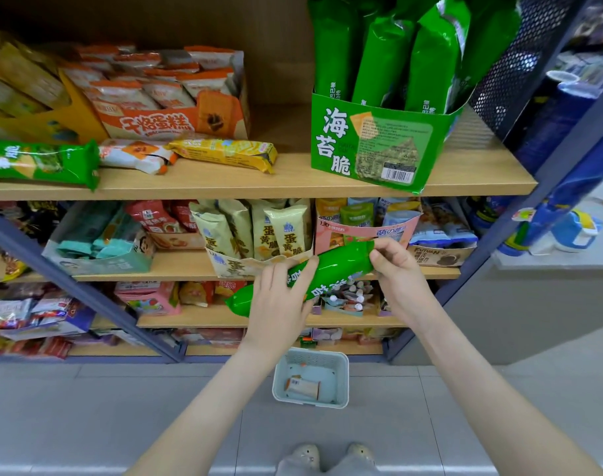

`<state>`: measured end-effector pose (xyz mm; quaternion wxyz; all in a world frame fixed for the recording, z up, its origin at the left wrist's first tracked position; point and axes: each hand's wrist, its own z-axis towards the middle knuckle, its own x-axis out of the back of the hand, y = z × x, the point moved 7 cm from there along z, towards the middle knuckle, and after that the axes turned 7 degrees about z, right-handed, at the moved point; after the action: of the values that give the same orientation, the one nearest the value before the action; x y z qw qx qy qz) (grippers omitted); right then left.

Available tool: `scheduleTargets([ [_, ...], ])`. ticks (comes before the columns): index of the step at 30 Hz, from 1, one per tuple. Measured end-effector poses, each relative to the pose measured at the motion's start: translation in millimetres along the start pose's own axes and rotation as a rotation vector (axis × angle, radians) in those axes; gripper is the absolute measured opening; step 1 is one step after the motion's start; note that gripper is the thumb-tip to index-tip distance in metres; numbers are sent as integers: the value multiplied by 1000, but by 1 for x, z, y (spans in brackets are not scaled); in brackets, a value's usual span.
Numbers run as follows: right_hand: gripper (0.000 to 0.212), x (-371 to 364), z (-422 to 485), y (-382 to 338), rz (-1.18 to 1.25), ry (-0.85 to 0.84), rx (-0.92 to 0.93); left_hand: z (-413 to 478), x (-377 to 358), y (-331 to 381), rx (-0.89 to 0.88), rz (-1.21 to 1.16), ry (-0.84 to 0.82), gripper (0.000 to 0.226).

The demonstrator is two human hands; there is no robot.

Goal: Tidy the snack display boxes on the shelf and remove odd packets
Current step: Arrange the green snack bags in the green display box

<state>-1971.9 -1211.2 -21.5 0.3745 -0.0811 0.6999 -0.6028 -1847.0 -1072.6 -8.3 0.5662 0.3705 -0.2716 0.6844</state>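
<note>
I look down on a wooden top shelf (258,187) that runs across the upper half of the view, with fuller shelves below it. At one o'clock a green display box (379,146) stands on it, tall green packets upright inside. At ten o'clock an orange display box (155,121) holds orange-and-white packets, neatly enough stacked.

Just below centre, towards five o'clock, I hold a green packet (327,269) slantwise in front of the lower shelves, apart from the top shelf. My left hand (279,304) wraps its fingers round the packet's middle. My right hand (396,266) pinches its upper end. It matches the green box, so I judge it belongs there.

At nine o'clock three loose packets lie along the shelf's front edge: a second green packet (38,163), a white-and-orange packet (135,156) and a yellow packet (224,152). These look unsorted.

At six o'clock a pale basket (310,403) sits on the floor with one small packet (301,388) in it. I judge the job as partly done.
</note>
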Motion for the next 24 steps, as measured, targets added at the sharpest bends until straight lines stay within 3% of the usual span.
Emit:
scheduleTargets([
  [3,83,-7,-5,3,18,-71,-76,7,4,-6,219,-265,-62,69],
  [5,100,-16,-11,14,-176,-190,-200,10,5,-15,533,-586,-110,55],
  [8,81,-30,-22,34,-439,-366,-337,12,6,-29,927,-932,-7,40],
  [12,44,-37,-20,25,-371,-249,-259,15,-3,-45,1249,-1323,143,35],
  [14,36,-36,-15,16,-360,-192,-165,16,-6,-47,1343,-1449,178,45],
  [18,35,-39,-9,-2,-346,-75,-21,15,-8,-37,1463,-1571,146,17],
  [24,25,-33,-9,-21,-392,92,124,10,-12,-28,1569,-1684,195,22],
])
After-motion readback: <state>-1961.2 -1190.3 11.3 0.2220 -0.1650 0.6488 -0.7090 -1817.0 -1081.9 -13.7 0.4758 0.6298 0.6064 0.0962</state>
